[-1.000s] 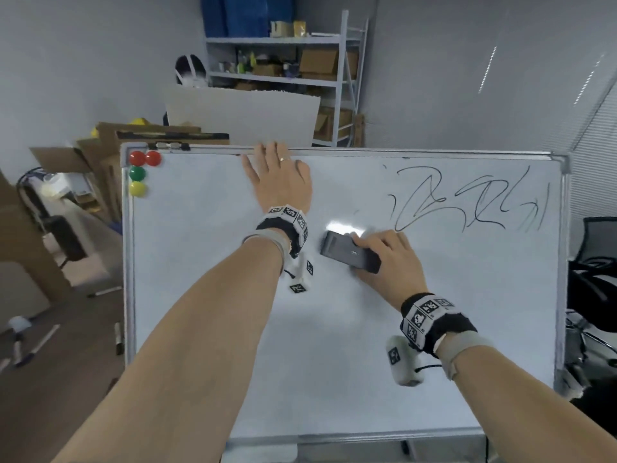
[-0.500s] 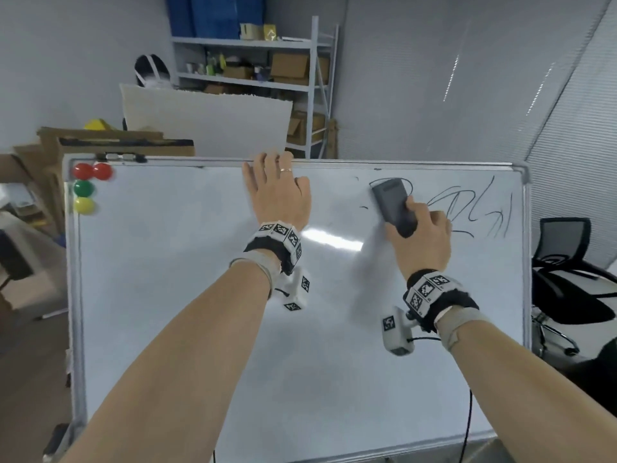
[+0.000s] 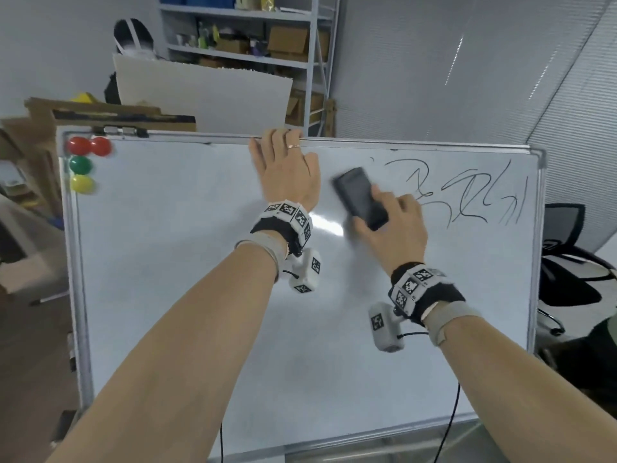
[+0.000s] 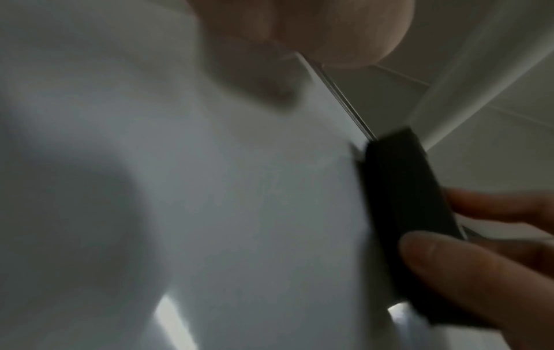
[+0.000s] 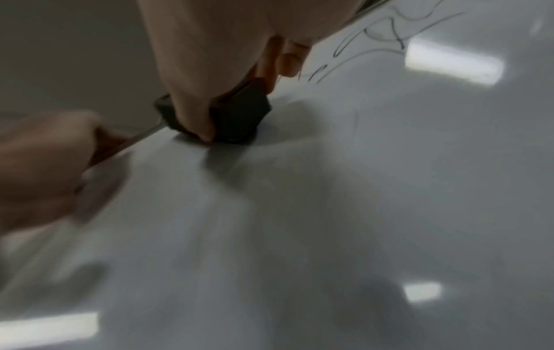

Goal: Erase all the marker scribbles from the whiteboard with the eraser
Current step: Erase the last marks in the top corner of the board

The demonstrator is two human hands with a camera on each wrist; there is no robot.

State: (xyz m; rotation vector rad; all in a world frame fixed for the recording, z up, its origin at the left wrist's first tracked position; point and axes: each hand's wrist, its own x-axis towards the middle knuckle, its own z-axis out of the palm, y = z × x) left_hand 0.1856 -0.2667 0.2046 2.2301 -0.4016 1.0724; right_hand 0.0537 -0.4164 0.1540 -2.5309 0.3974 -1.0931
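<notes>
Closest to me are the person's two bare forearms, each with a black wrist strap (image 3: 421, 289) covered in square printed markers and a small white camera block hanging under it. The right hand (image 3: 392, 228) grips the black eraser (image 3: 360, 198): thumb along one long edge, fingers (image 3: 405, 203) curled over the other, the pad flat against the whiteboard (image 3: 200, 295). The eraser sits in the upper middle of the board, tilted, its far end pointing up and left. The right wrist view shows the same grip from below, the eraser (image 5: 237, 118) pressed to the board under the palm.

The left hand (image 3: 287, 175) lies just beside it, palm flat on the board, fingers straight and close together with the tips reaching over the top frame; a ring shows on one finger.

The black marker scribbles (image 3: 467, 195) fill the upper right part of the board, starting just right of the eraser. At the top left corner sit four round magnets (image 3: 81, 165): two red, one green, one yellow.

Behind the board lean cardboard sheets (image 3: 207, 91), then a metal shelf rack (image 3: 253, 31) with boxes. A black office chair (image 3: 574, 262) stands to the right.
</notes>
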